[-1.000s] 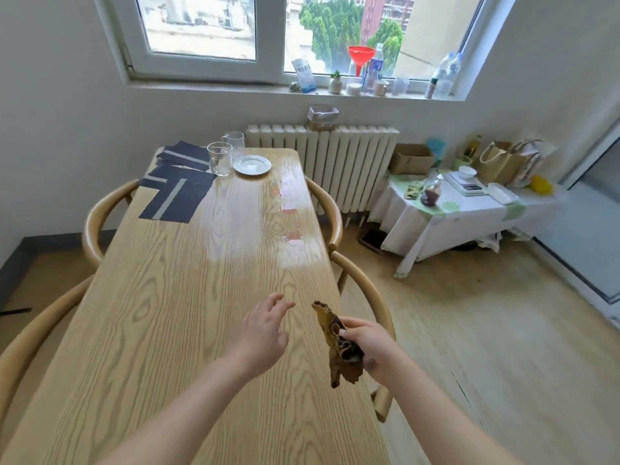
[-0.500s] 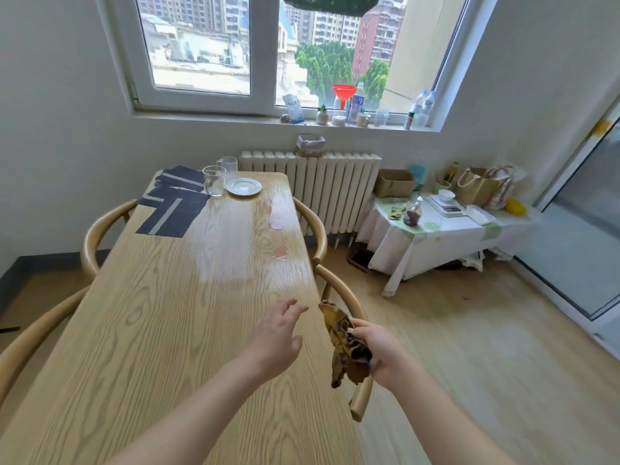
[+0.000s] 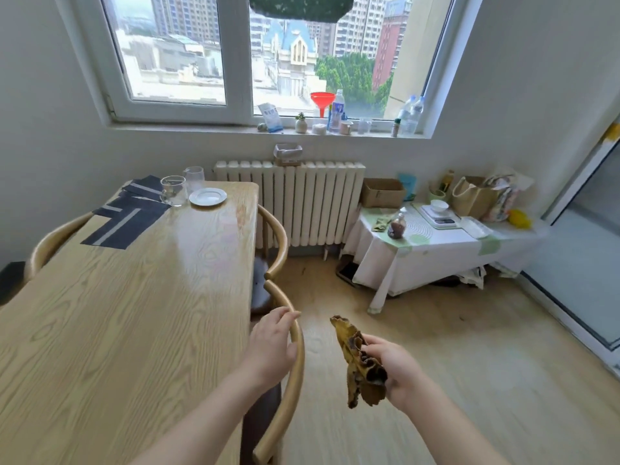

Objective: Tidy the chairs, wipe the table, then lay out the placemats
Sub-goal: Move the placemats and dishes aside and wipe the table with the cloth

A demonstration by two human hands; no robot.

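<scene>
The left hand (image 3: pixel 271 347) grips the curved chair back (image 3: pixel 299 374) at 6 o'clock, beside the bench (image 3: pixel 117 330). The right hand (image 3: pixel 392 367), 5 o'clock, clutches a crumpled brown cloth (image 3: pixel 359 364). Dark placemats (image 3: pixel 127 223) lie at 10 o'clock.

No text, brand or number can be read anywhere in the view. The white packet with blue print (image 3: pixel 270 116) leaning on the white windowsill (image 3: pixel 201 127) carries lettering, but it is too small and blurred to make out. The clear plastic bottle with a blue label (image 3: pixel 338 110) further along the sill is just as illegible. The white kitchen scale (image 3: pixel 439 219) on the cloth-covered side table (image 3: pixel 436 243) shows no legible figures.
</scene>
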